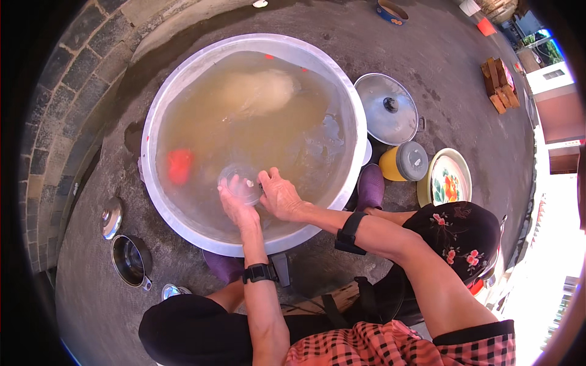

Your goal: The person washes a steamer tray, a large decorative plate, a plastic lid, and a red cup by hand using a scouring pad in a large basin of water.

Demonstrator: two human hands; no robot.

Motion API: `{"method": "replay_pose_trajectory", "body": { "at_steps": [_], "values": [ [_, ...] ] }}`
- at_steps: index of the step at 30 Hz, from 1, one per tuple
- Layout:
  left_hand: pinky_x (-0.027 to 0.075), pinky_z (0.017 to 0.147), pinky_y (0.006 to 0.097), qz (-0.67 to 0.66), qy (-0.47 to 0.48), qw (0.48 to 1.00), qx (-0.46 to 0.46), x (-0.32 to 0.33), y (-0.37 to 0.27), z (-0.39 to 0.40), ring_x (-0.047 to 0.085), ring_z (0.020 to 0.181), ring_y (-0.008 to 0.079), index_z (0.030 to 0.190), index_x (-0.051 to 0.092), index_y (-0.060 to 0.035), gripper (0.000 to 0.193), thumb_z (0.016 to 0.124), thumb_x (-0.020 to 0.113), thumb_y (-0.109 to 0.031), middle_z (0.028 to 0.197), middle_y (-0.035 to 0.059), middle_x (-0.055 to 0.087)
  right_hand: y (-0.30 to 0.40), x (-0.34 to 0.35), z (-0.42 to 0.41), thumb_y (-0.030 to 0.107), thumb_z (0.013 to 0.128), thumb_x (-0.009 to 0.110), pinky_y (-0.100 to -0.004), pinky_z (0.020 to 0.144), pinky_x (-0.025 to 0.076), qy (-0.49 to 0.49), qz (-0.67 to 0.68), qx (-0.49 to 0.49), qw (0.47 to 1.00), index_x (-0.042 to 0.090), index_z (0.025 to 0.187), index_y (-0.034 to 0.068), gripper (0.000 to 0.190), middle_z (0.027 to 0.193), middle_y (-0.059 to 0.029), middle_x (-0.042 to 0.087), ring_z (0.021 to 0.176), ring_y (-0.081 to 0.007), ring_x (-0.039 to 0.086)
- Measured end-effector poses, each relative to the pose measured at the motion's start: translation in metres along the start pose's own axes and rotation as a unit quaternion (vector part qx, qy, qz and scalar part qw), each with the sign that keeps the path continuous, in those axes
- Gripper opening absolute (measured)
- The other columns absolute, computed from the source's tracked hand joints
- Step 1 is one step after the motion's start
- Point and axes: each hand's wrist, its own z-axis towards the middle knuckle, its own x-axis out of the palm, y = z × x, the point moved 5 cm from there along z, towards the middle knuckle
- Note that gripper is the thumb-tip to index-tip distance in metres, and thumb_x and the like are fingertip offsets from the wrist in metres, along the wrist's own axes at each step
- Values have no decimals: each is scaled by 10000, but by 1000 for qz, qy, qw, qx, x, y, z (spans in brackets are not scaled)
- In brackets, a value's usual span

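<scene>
A big round metal basin (339, 192) with murky water stands between my feet. Over its near part, my left hand (237, 201) holds a clear, round container or lid, low at the water. My right hand (283, 194) is just to the right of it, fingers curled round something small and dark, mostly hidden by the fingers. Whether that thing touches the clear container, I cannot tell. A red thing (180, 166) lies in the water at the left, blurred. A large pale shape (258, 91) shows under the water at the far side.
Right of the basin are a glass pot lid (389, 109), a yellow container with grey lid (404, 161) and a flower-patterned enamel basin (468, 176). At left lie a metal lid (112, 218) and a dark pot (145, 256). A brick wall (68, 96) curves behind them. A wooden stool (499, 85) stands farther right.
</scene>
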Motion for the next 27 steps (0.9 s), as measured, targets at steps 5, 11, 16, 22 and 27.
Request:
{"method": "replay_pose_trajectory", "body": {
  "at_steps": [5, 11, 16, 22, 27],
  "values": [
    [441, 817, 339, 160, 23, 987, -10, -4, 3, 6, 530, 975, 231, 1137, 521, -20, 527, 917, 265, -425, 1125, 146, 517, 26, -2, 2, 85, 715, 524, -441, 657, 467, 62, 15, -79, 995, 462, 949, 32, 248, 870, -211, 462, 708, -395, 541],
    [392, 908, 341, 125, 134, 982, 44, 8, 15, 6, 507, 1045, 252, 1224, 429, -26, 438, 927, 321, -329, 1195, 130, 466, 2, -12, 69, 195, 728, 567, -425, 793, 436, -36, 177, -47, 982, 471, 1029, 37, 352, 907, -218, 487, 925, -372, 514],
    [361, 907, 349, 396, 214, 864, 225, 34, 3, -27, 468, 1089, 280, 1186, 461, 25, 386, 888, 427, -219, 1163, 171, 502, -11, -4, 61, 357, 719, 630, -431, 839, 423, 53, 113, 135, 983, 392, 1176, 67, 592, 1002, -222, 498, 965, -344, 511],
    [339, 942, 379, 562, 53, 787, 249, 35, -30, -31, 394, 1158, 302, 1231, 400, 25, 492, 845, 522, -255, 1237, 159, 434, -69, -26, 60, 197, 799, 579, -334, 581, 529, 108, 383, 237, 886, 529, 1068, 74, 300, 916, -112, 576, 767, -221, 588],
    [389, 912, 388, 176, 92, 980, 18, 7, -4, 2, 449, 1100, 273, 1213, 382, 7, 474, 858, 519, -276, 1241, 167, 427, -67, -28, 54, 143, 820, 547, -318, 518, 536, 190, 511, 256, 798, 569, 1018, 86, 208, 864, -69, 593, 729, -166, 578]
  ]
}}
